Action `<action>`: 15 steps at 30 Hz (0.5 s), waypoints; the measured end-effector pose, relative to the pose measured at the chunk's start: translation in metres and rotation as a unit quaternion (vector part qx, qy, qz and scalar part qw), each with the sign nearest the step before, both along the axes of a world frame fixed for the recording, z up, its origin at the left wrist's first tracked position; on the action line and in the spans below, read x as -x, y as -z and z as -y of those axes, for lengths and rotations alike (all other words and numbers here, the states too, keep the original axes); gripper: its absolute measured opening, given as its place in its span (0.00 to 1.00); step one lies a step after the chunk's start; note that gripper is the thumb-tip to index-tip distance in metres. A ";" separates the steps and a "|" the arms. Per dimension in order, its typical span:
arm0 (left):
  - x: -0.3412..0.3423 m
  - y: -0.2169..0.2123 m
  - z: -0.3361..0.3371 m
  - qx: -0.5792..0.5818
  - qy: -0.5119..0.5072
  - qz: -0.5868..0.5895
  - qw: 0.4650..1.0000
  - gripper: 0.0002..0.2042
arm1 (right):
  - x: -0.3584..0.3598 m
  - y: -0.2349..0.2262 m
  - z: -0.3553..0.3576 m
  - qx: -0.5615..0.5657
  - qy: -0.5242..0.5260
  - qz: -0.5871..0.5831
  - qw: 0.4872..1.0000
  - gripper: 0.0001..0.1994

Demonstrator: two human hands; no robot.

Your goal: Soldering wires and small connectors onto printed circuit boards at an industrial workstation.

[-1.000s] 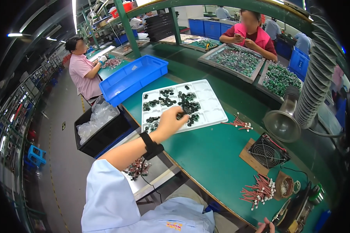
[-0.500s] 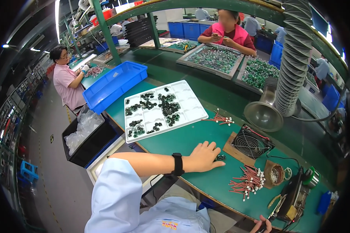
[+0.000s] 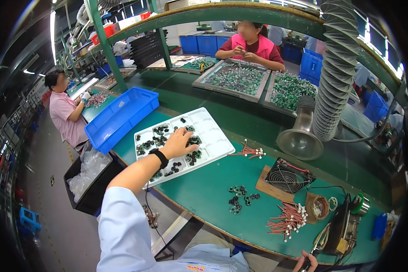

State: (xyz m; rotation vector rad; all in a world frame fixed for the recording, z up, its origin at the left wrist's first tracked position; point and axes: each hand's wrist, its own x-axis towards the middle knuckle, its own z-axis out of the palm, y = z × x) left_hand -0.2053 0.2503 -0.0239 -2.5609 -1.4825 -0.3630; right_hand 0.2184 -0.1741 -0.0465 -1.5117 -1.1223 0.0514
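Observation:
My left hand (image 3: 180,144) reaches over the white compartment tray (image 3: 218,144), fingers apart, its tips among small dark parts on green boards (image 3: 194,157). Whether a fingertip touches one is hard to tell. Several such pieces lie in a loose group of small circuit-board parts (image 3: 238,199) on the green bench. At the lower right, my right hand (image 3: 306,262) closes around the black handle of a soldering iron (image 3: 313,257). The iron points toward a dark soldering stand (image 3: 339,235). Red wires with white connectors (image 3: 289,220) are heaped nearby.
A fan (image 3: 288,177) stands behind the wires, below an exhaust hood (image 3: 300,144). A solder spool (image 3: 362,204) is at right. A blue bin (image 3: 122,119) and black box with plastic bags (image 3: 89,174) are left. Co-workers sit left and across.
My left hand has moved from the bench to the tray, up and left. The group of parts it was covering on the bench now shows. My right hand stays on the iron.

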 end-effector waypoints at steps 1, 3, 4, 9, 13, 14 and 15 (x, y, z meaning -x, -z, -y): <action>-0.005 0.006 -0.002 0.007 -0.006 0.016 1.000 0.28 | -0.004 0.002 0.002 -0.001 0.003 0.002 1.000 0.24; -0.011 0.010 -0.007 0.019 -0.008 0.036 0.999 0.28 | -0.033 -0.001 0.014 0.135 -0.108 0.021 0.985 0.25; -0.013 0.011 -0.008 0.009 -0.009 0.044 0.999 0.28 | -0.040 -0.002 0.018 0.205 -0.161 0.029 0.965 0.25; -0.020 0.018 -0.006 -0.028 -0.011 0.085 0.996 0.27 | 0.020 -0.024 -0.018 0.123 0.084 0.017 0.989 0.22; -0.023 0.023 -0.009 -0.057 -0.022 0.079 0.995 0.26 | 0.008 -0.040 -0.030 0.102 -0.144 0.064 0.982 0.16; -0.023 0.024 -0.008 -0.065 -0.027 0.069 0.995 0.25 | 0.018 -0.038 -0.032 0.099 -0.080 0.066 0.990 0.15; -0.023 0.023 -0.007 -0.063 -0.028 0.070 0.995 0.25 | 0.029 -0.038 -0.034 0.096 -0.014 0.069 0.993 0.13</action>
